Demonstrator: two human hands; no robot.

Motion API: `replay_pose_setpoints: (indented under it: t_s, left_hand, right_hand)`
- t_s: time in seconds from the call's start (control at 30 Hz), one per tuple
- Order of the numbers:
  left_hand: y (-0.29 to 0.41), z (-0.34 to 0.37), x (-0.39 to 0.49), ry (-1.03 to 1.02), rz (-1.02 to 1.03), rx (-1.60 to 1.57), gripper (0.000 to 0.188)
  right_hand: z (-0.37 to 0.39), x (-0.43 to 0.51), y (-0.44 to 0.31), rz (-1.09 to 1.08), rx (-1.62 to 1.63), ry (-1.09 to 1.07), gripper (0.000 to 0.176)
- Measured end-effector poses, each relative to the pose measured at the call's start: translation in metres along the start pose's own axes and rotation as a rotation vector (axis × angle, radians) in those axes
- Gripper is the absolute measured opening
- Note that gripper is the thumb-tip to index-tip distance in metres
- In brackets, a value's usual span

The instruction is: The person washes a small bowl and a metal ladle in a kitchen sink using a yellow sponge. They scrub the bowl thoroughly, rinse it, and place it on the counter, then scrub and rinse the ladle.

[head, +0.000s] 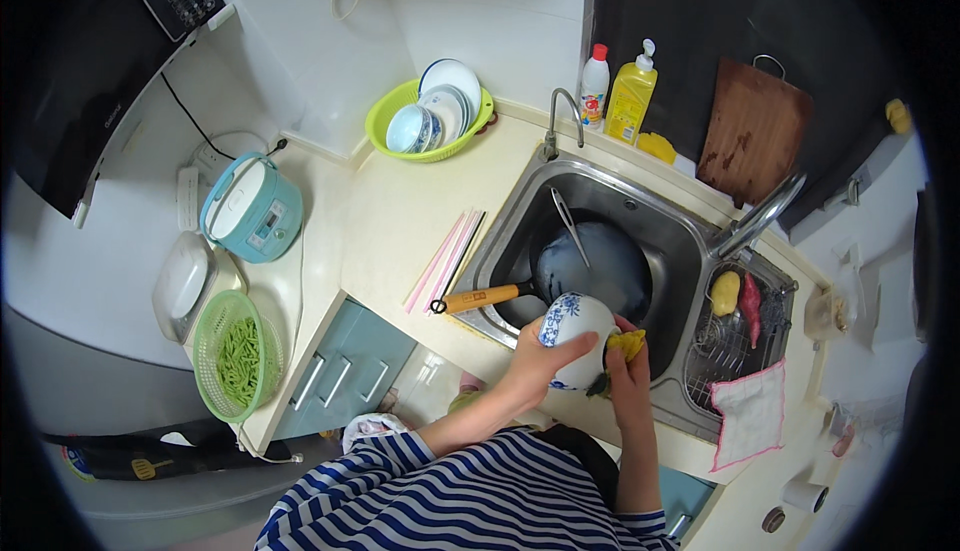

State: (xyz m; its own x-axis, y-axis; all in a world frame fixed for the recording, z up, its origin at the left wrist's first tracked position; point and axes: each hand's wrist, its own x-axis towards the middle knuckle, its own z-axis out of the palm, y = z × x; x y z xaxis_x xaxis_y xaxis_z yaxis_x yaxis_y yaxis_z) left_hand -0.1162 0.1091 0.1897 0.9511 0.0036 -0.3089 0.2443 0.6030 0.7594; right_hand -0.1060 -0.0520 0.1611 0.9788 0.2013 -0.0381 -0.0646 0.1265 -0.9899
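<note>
A blue-and-white porcelain bowl [587, 326] is tilted on its side over the near edge of the sink, with my left hand [536, 363] gripping it from the left. My right hand [628, 374] presses a yellow sponge [627, 344] with a dark green side against the bowl's foot. Below them in the stainless steel sink [679, 251] sits a wok [551, 251] holding cloudy water. Its wooden handle [480, 298] rests across the sink's left rim. A metal utensil [571, 228] leans in the wok, its lower end hidden under the water.
Several chopsticks [450, 262] lie left of the sink. A green basket [382, 130] of dishes stands behind them. Dish soap [631, 100], a white bottle [595, 85] and a cutting board [754, 130] line the back. A potato [724, 293], sweet potato [750, 309] and cloth [748, 416] are right.
</note>
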Motion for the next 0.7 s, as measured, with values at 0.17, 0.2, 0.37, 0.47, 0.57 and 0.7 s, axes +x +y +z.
replay_pose_setpoints:
  t_s: [0.17,0.2,0.37,0.47,0.57,0.7]
  left_hand:
    - [0.0,-0.001,0.001,0.018,-0.034,0.017,0.03]
    - [0.0,0.0,0.001,0.021,-0.024,0.028,0.03]
    - [0.003,-0.001,0.002,-0.018,0.001,0.11,0.029]
    - [0.013,-0.011,0.008,0.003,0.101,0.339,0.029]
    - [0.037,-0.038,0.02,0.037,0.4,0.737,0.027]
    - [0.082,-0.104,0.051,0.215,0.754,1.583,0.029]
  right_hand:
    - [0.004,-0.003,0.0,0.088,0.039,0.103,0.043]
    - [0.005,-0.003,-0.001,0.072,0.035,0.107,0.041]
    - [0.008,-0.001,0.003,-0.012,0.024,0.17,0.033]
    - [-0.006,0.003,0.015,0.19,0.171,0.232,0.031]
    - [-0.03,0.003,0.038,0.332,0.316,0.298,0.028]
    - [-0.07,-0.009,0.073,0.458,0.257,0.384,0.03]
